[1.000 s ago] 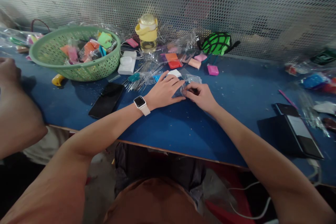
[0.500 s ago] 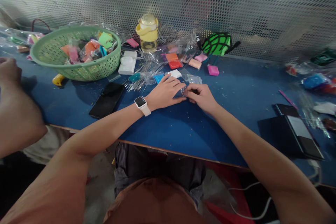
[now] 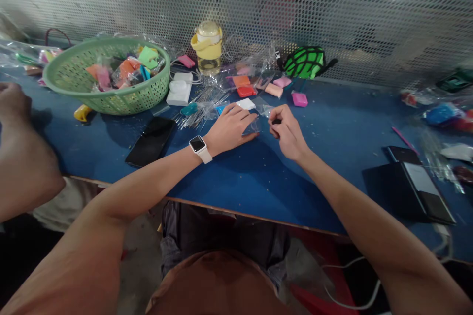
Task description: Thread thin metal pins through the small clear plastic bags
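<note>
My left hand (image 3: 229,130), with a white watch on its wrist, reaches over the blue table (image 3: 236,177). Its thumb and fingers are closed on a small clear plastic bag (image 3: 254,127), partly hidden by the fingers. To the right of the bag and apart from it, my right hand (image 3: 287,133) is raised in a pinch; whatever lies between its fingertips is too small to make out. Just beyond my hands are a white packet (image 3: 246,104), a blue packet (image 3: 220,109) mostly covered by my left hand, and another clear bag (image 3: 264,108).
A green basket (image 3: 114,96) of colourful packets, a phone (image 3: 151,141) and thin wires (image 3: 199,115) lie leftward. Behind stand a yellow-topped bottle (image 3: 209,47) and a green pouch (image 3: 305,62). Dark devices (image 3: 414,184) sit at right. Another person's arm (image 3: 25,157) rests at far left.
My right hand has come away from the plastic bag, moving a little right and up. My left hand stays nearly in place with the bag.
</note>
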Tool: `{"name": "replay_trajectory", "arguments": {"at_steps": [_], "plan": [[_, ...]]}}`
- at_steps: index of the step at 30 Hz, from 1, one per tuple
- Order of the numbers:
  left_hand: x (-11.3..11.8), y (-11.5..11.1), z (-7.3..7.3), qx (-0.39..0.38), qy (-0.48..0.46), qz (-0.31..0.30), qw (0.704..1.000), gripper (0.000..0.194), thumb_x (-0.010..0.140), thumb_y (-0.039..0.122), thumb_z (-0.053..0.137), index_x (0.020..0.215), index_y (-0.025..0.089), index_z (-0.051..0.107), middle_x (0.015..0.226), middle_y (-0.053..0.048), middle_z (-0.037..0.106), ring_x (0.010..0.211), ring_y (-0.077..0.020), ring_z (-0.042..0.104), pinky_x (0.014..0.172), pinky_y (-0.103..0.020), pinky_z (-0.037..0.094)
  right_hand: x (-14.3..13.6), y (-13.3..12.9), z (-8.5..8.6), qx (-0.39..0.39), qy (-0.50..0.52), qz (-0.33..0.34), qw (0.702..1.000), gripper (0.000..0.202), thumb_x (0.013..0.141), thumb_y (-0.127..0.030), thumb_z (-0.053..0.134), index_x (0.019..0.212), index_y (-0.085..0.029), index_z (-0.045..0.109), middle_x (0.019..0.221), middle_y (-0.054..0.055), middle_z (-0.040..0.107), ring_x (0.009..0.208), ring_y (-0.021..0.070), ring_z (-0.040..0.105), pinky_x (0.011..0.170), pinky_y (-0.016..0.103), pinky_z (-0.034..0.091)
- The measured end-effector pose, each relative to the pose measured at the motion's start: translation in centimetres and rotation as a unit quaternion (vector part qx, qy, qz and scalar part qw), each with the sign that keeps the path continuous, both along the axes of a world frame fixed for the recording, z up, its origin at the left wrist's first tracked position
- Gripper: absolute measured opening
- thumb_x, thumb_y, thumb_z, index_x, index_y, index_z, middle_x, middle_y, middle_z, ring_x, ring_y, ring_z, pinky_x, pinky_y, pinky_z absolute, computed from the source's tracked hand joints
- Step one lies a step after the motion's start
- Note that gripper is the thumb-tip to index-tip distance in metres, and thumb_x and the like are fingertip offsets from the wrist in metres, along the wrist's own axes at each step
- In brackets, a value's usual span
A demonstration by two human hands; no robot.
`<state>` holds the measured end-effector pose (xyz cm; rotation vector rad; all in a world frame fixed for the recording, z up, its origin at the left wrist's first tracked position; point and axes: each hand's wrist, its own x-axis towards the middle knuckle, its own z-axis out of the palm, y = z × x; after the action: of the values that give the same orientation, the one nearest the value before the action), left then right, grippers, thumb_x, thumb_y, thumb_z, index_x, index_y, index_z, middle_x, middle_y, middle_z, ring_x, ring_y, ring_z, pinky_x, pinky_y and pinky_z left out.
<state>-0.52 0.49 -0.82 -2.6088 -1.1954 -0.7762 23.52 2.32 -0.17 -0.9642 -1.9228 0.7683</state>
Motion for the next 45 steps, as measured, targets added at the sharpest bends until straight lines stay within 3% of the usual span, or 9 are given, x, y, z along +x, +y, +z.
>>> {"name": "replay_trajectory", "arguments": {"at_steps": [5, 8, 14, 19, 25, 28, 36, 41, 45], "plan": [[0.0, -0.1, 0.0, -0.014, -0.010, -0.003, 1.000, 0.051, 0.115, 0.048, 0.069, 0.150, 0.010, 0.071, 0.129, -0.019, 0.081, 0.126, -0.0364, 0.075, 0.117, -0.054, 0.056, 0.0, -0.2, 0.3, 0.025, 0.004, 0.003, 1.000, 0.029, 0.108, -0.051, 0.066, 0.122, -0.030, 0.052, 0.103, 0.005, 0.074, 0.075, 0.0208, 0.067, 0.071, 0.041, 0.055], [0.1, -0.1, -0.1, -0.016, -0.025, 0.000, 1.000, 0.049, 0.114, 0.049, 0.070, 0.147, 0.013, 0.070, 0.135, -0.020, 0.079, 0.125, -0.0359, 0.076, 0.114, -0.053, 0.059, -0.2, -0.4, 0.3, 0.010, 0.011, -0.002, 1.000, 0.048, 0.106, -0.071, 0.071, 0.123, -0.030, 0.054, 0.110, 0.007, 0.082, 0.066, 0.0197, 0.069, 0.064, 0.041, 0.055], [0.3, -0.3, -0.1, -0.018, -0.032, 0.004, 0.999, 0.051, 0.116, 0.048, 0.066, 0.148, 0.008, 0.069, 0.130, -0.021, 0.080, 0.119, -0.0341, 0.080, 0.104, -0.048, 0.065, -0.5, -0.7, 0.4, -0.035, 0.016, 0.013, 0.999, 0.065, 0.100, -0.095, 0.065, 0.109, -0.031, 0.061, 0.083, 0.001, 0.080, 0.044, 0.0166, 0.058, 0.050, 0.038, 0.046], [0.4, -0.5, -0.1, -0.014, -0.035, 0.000, 0.999, 0.053, 0.115, 0.044, 0.068, 0.155, 0.008, 0.066, 0.136, -0.022, 0.079, 0.124, -0.0342, 0.081, 0.106, -0.047, 0.066, -1.1, -1.0, 0.4, -0.036, 0.018, 0.002, 0.999, 0.065, 0.100, -0.093, 0.068, 0.093, -0.029, 0.073, 0.070, 0.000, 0.071, 0.052, 0.0196, 0.065, 0.056, 0.039, 0.050], [1.0, -1.0, 0.0, -0.015, -0.028, -0.006, 0.999, 0.045, 0.115, 0.040, 0.066, 0.145, 0.006, 0.070, 0.125, -0.021, 0.080, 0.115, -0.0332, 0.082, 0.099, -0.045, 0.067, -1.9, -1.6, 0.4, -0.086, 0.095, -0.053, 0.990, 0.072, 0.084, -0.096, 0.084, 0.094, -0.031, 0.056, 0.065, -0.001, 0.072, 0.048, 0.0221, 0.066, 0.044, 0.036, 0.044], [1.2, -1.1, 0.0, -0.019, -0.029, -0.008, 0.999, 0.046, 0.115, 0.038, 0.066, 0.146, 0.005, 0.070, 0.123, -0.021, 0.080, 0.114, -0.0327, 0.083, 0.097, -0.044, 0.068, -2.1, -1.9, 0.3, -0.070, 0.089, -0.069, 0.991, 0.070, 0.085, -0.095, 0.083, 0.088, -0.030, 0.058, 0.063, -0.001, 0.070, 0.047, 0.0213, 0.065, 0.045, 0.037, 0.047], [0.6, -1.1, 0.8, -0.055, -0.012, 0.044, 0.997, 0.050, 0.112, 0.025, 0.065, 0.157, 0.004, 0.062, 0.138, -0.023, 0.077, 0.127, -0.0340, 0.081, 0.104, -0.043, 0.068, -2.0, -2.1, -0.6, -0.004, 0.021, -0.011, 1.000, 0.063, 0.102, -0.087, 0.071, 0.119, -0.027, 0.084, 0.108, 0.007, 0.083, 0.060, 0.0185, 0.072, 0.059, 0.040, 0.062], [0.7, -1.1, 1.0, -0.091, -0.017, 0.064, 0.994, 0.054, 0.106, 0.017, 0.066, 0.159, 0.005, 0.061, 0.139, -0.024, 0.074, 0.123, -0.0343, 0.080, 0.101, -0.044, 0.069, -1.9, -2.2, -0.8, 0.005, -0.008, 0.015, 1.000, 0.054, 0.104, -0.072, 0.076, 0.136, -0.028, 0.076, 0.121, 0.009, 0.081, 0.066, 0.0200, 0.074, 0.063, 0.042, 0.064], [0.8, -1.2, 0.8, -0.092, -0.015, 0.040, 0.995, 0.054, 0.107, 0.016, 0.062, 0.160, 0.003, 0.059, 0.137, -0.024, 0.075, 0.128, -0.0354, 0.079, 0.103, -0.047, 0.069, -1.8, -2.2, -0.5, 0.020, -0.044, 0.000, 0.999, 0.032, 0.105, -0.052, 0.078, 0.123, -0.026, 0.073, 0.114, 0.007, 0.082, 0.066, 0.0205, 0.074, 0.070, 0.043, 0.064]]}}
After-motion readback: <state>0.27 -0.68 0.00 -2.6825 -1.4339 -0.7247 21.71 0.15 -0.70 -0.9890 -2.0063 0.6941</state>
